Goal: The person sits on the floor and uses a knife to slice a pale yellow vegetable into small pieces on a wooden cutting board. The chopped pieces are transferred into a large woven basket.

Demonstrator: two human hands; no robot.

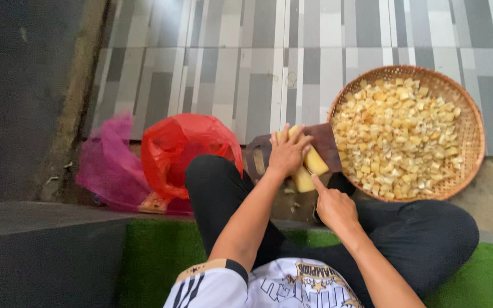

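My left hand presses down on long peeled yellow root pieces lying on a dark wooden cutting board on the floor in front of my crossed legs. My right hand is closed around a knife whose handle is hidden in the fist. Its index finger stretches forward along the blade to the near end of the yellow pieces. Only a sliver of the blade shows between the two hands.
A round woven basket heaped with yellow cubes sits right of the board. A red plastic bag and a pink mesh bag lie to the left. Green artificial turf is under me; grey striped tiles lie beyond.
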